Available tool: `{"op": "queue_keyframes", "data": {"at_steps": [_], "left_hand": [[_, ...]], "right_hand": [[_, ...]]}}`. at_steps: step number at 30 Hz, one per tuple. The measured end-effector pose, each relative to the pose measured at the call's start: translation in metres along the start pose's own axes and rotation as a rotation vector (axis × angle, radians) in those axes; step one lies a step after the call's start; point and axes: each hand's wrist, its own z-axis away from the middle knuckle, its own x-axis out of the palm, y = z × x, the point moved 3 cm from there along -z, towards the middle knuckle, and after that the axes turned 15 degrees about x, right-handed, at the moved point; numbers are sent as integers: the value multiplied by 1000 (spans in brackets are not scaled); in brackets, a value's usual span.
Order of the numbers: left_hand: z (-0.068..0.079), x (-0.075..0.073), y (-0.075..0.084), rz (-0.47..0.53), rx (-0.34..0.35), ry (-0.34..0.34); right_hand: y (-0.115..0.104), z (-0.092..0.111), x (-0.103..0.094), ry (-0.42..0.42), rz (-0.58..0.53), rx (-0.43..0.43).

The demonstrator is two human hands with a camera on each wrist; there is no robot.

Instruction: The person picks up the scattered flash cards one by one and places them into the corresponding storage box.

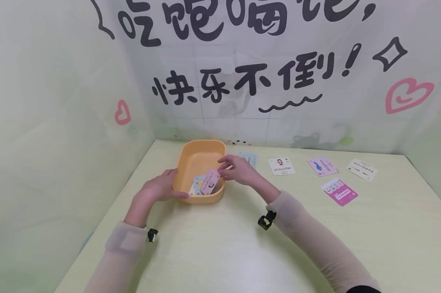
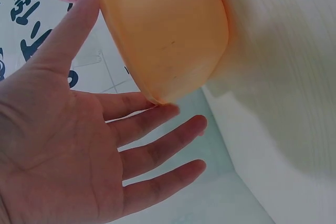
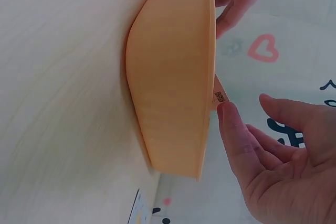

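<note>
An orange plastic bin [image 1: 202,161] stands on the table, with cards lying in its near end. My left hand [image 1: 159,187] rests on its left side and near rim. In the left wrist view, thumb and forefinger reach the bin's edge while the other fingers [image 2: 163,156] stretch out straight and spread. My right hand [image 1: 238,169] is over the bin's right rim beside a pink penguin card [image 1: 210,182], which leans inside. The right wrist view has a forefinger [image 3: 231,124] touching that card's corner [image 3: 219,97], thumb held apart. A blue card [image 1: 198,185] lies partly beneath the penguin card.
To the right on the table lie a shoulder card [image 1: 281,166], a dolphin card [image 1: 323,167], an eyebrow card [image 1: 362,169] and a magenta card [image 1: 339,191]. A light blue card [image 1: 250,157] is partly behind my right hand. Printed cloth walls [image 1: 220,118] border the table.
</note>
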Motion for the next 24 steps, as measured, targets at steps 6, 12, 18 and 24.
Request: {"op": "queue_keyframes", "data": {"at_steps": [6,12,18,24], "left_hand": [[2,1,1,-20,-6,0],[1,1,0,-11,-22,-1],[1,2,1,2,-26,-6],[2,1,2,12,-33,-20]], "right_hand": [[8,7,-11,18,12,-1],[16,13,-25,40,42,6],[26,25,-41,63,50,-4],[41,38,-61,94,49,5]]}}
